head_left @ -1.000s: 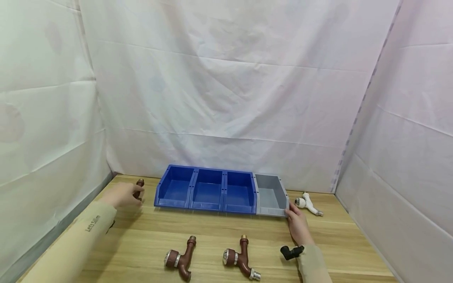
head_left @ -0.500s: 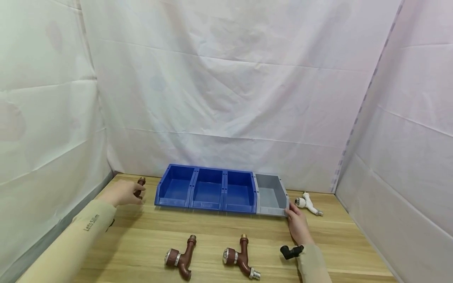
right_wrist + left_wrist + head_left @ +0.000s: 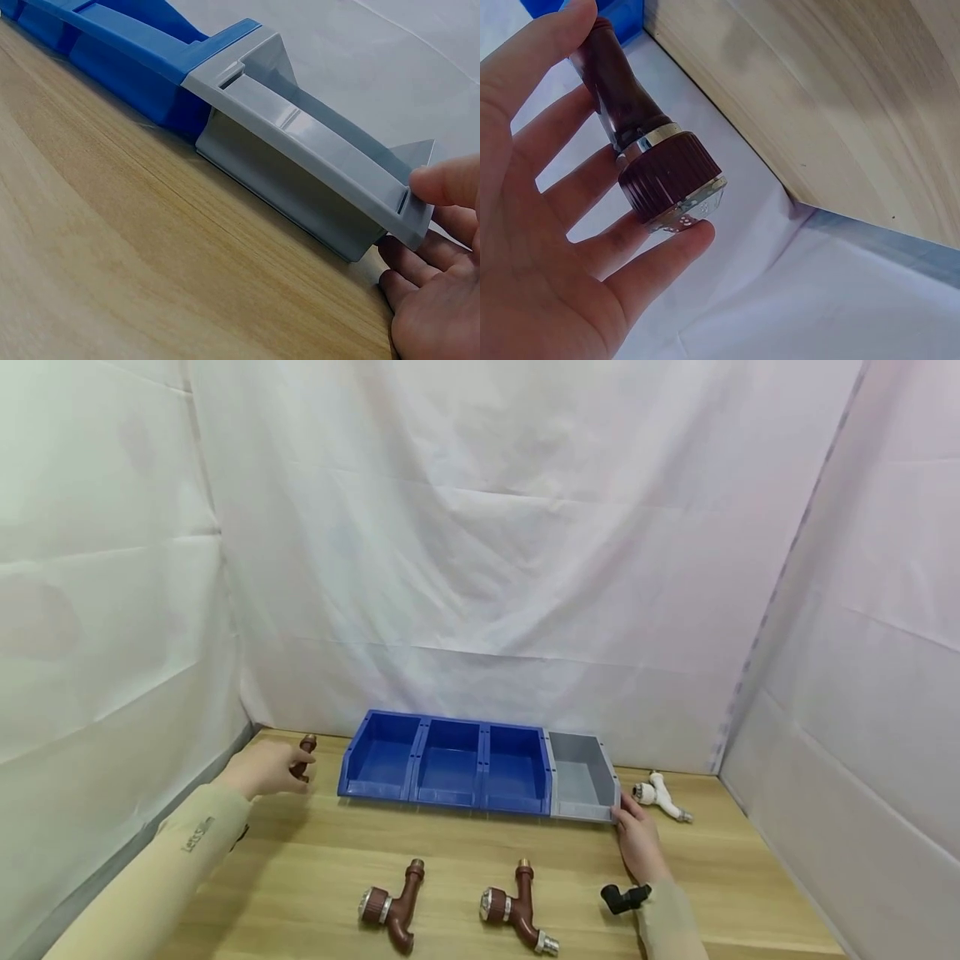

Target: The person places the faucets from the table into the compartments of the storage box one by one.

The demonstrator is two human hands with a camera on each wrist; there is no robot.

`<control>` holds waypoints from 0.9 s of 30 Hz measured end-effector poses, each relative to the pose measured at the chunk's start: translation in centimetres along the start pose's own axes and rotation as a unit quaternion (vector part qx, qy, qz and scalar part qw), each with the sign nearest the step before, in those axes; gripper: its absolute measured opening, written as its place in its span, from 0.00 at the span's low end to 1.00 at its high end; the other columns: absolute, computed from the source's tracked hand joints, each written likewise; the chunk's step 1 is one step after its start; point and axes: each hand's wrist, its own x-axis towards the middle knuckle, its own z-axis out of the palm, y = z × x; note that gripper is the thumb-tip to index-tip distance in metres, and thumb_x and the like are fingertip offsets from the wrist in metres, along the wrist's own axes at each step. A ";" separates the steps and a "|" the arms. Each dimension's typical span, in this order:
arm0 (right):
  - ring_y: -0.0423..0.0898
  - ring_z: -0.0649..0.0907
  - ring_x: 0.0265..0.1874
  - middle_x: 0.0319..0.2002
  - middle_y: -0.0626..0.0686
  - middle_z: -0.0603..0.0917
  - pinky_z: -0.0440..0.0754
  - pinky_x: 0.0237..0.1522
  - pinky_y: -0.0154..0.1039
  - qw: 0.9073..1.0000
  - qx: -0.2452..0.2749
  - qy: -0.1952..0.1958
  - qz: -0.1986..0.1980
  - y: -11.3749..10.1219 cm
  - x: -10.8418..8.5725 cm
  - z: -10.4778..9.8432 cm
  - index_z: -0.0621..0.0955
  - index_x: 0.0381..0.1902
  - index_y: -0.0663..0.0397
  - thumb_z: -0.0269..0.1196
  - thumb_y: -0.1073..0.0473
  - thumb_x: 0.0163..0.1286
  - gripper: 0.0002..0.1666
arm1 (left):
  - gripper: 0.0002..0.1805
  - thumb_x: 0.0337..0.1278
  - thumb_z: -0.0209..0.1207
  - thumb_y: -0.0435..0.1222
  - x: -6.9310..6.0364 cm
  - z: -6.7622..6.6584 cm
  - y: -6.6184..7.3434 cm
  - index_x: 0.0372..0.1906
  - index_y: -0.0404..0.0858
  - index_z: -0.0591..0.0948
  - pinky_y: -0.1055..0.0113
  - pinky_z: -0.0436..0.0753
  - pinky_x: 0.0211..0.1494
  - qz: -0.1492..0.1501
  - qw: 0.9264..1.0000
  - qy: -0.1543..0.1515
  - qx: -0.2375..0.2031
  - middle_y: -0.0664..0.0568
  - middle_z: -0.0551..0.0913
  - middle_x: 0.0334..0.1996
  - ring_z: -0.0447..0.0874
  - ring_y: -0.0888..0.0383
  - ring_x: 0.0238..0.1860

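My left hand (image 3: pixel 264 768) is at the table's far left, holding a dark brown faucet (image 3: pixel 307 744). In the left wrist view the thumb lies on the faucet's pipe end, and the fingers curve behind its ribbed knob (image 3: pixel 671 174) with a clear, shiny cap. My right hand (image 3: pixel 640 843) grips the front right corner of a grey bin (image 3: pixel 583 812). Its thumb (image 3: pixel 431 184) presses on top of the rim, while the other fingers are curled below it. Left of the grey bin, several blue bins (image 3: pixel 442 796) stand joined in a row.
Two brown faucets lie at the front of the wooden table (image 3: pixel 322 860): a left one (image 3: pixel 401 906) and a right one (image 3: pixel 522 906) with a metal nozzle. A white faucet (image 3: pixel 660 795) lies right of the grey bin. White cloth (image 3: pixel 487 568) hangs at the back and sides.
The head view has shifted slightly, so everything appears a little farther right. The left hand's faucet has risen very slightly. My right hand keeps its grip on the grey bin.
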 end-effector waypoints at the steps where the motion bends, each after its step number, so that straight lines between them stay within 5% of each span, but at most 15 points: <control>1: 0.51 0.47 0.74 0.76 0.60 0.43 0.48 0.71 0.43 1.000 -0.003 0.000 0.001 0.1 -0.2 -0.2 0.44 0.76 0.66 0.43 0.70 0.77 0.35 | 0.27 0.40 0.73 0.49 -0.1 0.1 0.1 0.49 0.41 0.86 0.48 0.78 0.42 -0.002 1.000 0.001 0.000 0.48 0.86 0.39 0.82 0.47 0.40; 27: 0.50 0.47 0.74 0.76 0.59 0.42 0.47 0.71 0.43 1.000 0.000 -0.017 0.004 -0.4 -0.5 -0.8 0.42 0.76 0.64 0.43 0.67 0.78 0.36 | 0.30 0.41 0.73 0.48 -0.2 -1.4 0.9 0.52 0.38 0.84 0.42 0.77 0.44 -0.025 1.000 -0.003 0.001 0.40 0.84 0.46 0.79 0.36 0.49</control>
